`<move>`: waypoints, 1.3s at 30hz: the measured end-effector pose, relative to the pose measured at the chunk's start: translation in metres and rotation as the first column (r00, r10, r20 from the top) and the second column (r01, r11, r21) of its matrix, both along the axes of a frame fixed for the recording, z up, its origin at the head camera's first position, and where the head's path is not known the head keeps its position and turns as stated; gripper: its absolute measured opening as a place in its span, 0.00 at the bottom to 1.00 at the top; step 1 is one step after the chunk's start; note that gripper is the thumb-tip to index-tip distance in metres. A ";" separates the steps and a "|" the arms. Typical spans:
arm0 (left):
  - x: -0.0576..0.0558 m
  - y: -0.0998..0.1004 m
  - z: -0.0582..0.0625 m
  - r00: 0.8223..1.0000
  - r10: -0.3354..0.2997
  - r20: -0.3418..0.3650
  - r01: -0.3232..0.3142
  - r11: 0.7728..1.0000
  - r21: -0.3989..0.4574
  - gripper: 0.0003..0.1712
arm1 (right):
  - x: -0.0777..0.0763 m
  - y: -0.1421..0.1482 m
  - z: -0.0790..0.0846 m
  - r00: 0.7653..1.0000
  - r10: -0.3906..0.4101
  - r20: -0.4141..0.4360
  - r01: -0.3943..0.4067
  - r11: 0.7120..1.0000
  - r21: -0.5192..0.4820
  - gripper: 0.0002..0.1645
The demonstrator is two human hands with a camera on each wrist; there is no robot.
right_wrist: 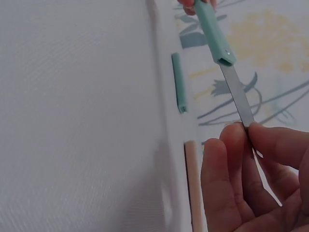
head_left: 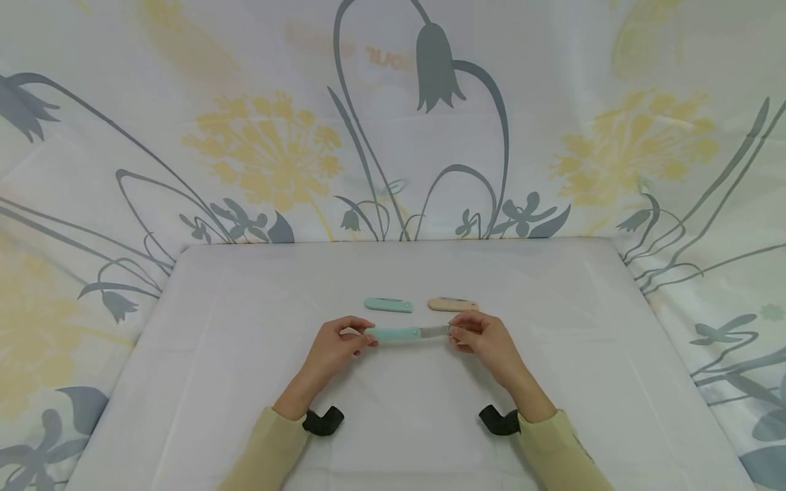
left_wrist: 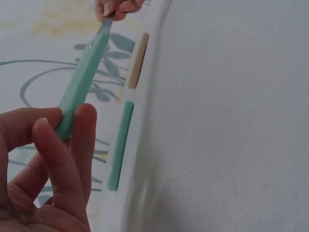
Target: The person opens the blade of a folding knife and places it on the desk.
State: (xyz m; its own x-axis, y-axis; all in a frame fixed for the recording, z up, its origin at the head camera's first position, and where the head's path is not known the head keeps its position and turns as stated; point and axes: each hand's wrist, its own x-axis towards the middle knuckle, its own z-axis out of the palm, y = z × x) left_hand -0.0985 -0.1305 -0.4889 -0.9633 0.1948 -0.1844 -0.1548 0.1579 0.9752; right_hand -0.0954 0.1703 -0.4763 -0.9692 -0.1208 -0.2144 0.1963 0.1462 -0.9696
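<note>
A folding knife with a mint-green handle (head_left: 396,333) is stretched out between both hands, its grey metal blade (right_wrist: 238,94) unfolded in line with the handle. My left hand (head_left: 334,346) pinches the handle's end between thumb and fingertips. The right hand (head_left: 485,341) pinches the blade near its tip, which the fingers partly hide. Just beyond lie two folded knives on the white table: a mint-green one (head_left: 388,305) at left and a beige one (head_left: 452,304) at right.
A white cloth covers the table (head_left: 393,423). Behind and on both sides hangs a curtain (head_left: 381,136) with grey and yellow flowers. Each wrist carries a black camera mount, the left one (head_left: 323,421) and the right one (head_left: 499,420), beside light green sleeves.
</note>
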 end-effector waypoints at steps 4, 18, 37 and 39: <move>-0.003 -0.001 -0.001 1.000 -0.009 -0.012 0.009 1.000 -0.015 0.12 | 0.000 0.002 -0.004 0.999 0.010 -0.031 -0.006 0.993 0.115 0.11; -0.007 0.002 -0.013 0.999 -0.007 -0.049 -0.007 0.961 -0.277 0.08 | -0.005 0.001 -0.019 0.992 0.037 -0.121 0.026 0.879 0.475 0.06; -0.009 0.005 -0.016 0.996 -0.044 -0.071 0.019 0.944 -0.328 0.08 | -0.001 0.000 -0.012 0.992 0.058 -0.116 0.017 0.828 0.561 0.08; -0.008 0.005 -0.017 0.997 -0.041 -0.073 0.016 0.949 -0.314 0.08 | -0.002 0.001 -0.012 0.991 0.063 -0.117 0.013 0.830 0.558 0.08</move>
State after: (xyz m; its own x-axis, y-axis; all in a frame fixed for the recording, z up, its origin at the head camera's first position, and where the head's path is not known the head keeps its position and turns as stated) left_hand -0.1068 -0.1258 -0.5057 -0.9720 0.1664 -0.1658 -0.0721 0.4606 0.8847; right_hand -0.0969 0.1710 -0.4888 -0.9905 -0.0425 -0.1306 0.0685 0.6714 -0.7379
